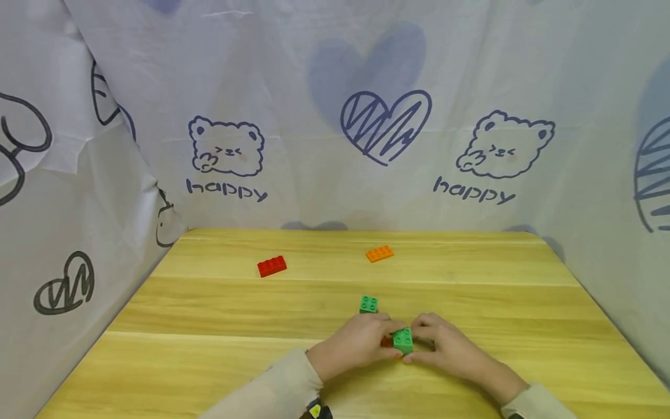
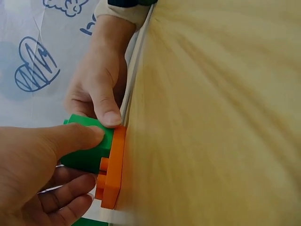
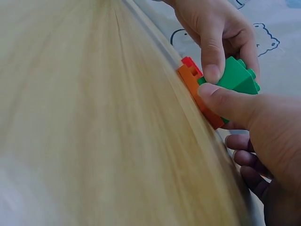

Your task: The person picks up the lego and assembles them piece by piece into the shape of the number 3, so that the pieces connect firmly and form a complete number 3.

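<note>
I have the green block (image 1: 403,341) right between my two hands, at three o'clock from the left hand (image 1: 361,344) and nine o'clock from the right hand (image 1: 445,350). Both grip it: the left thumb presses its side with the fingers bent behind it, and the right thumb and forefinger pinch its lower edge, so each hand is closed down only as far as the block allows. Beneath the green block I see an orange brick (image 2: 113,183), edge near the counter (image 1: 251,311), with a bit of red (image 3: 189,62) at its far end; I can't tell whether that is joined. From the held block, a second green block (image 1: 369,304) sits between ten and eleven o'clock, just past the left knuckles; further out, a red brick (image 1: 272,266) at ten, an orange plate (image 1: 379,254) nearer twelve.
</note>
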Demonstrator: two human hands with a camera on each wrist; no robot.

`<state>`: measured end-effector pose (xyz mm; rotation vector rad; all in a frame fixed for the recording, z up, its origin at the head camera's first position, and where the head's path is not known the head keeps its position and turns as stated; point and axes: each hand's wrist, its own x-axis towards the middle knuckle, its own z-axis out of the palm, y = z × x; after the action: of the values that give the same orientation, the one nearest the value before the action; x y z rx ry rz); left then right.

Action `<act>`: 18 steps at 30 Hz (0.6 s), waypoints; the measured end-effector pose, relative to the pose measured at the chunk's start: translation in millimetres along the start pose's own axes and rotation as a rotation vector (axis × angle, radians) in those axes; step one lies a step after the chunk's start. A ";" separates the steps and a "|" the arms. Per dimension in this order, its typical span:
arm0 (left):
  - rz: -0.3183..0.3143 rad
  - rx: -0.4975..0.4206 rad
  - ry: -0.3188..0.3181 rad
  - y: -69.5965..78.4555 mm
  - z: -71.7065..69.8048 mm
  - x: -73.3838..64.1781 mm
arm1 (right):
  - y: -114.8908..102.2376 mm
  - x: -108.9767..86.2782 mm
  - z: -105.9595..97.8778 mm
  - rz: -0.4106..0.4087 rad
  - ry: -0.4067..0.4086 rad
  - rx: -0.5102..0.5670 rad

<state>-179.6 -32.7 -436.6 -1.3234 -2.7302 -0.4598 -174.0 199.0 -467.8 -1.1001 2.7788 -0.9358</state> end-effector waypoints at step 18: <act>-0.123 -0.289 0.013 -10.7 8.5 1.5 | 1.0 0.8 2.3 0.033 0.038 0.057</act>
<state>-188.3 -35.4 -446.9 -1.2016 -2.8266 -0.8999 -174.8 197.9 -470.1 -1.0359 2.7726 -1.0357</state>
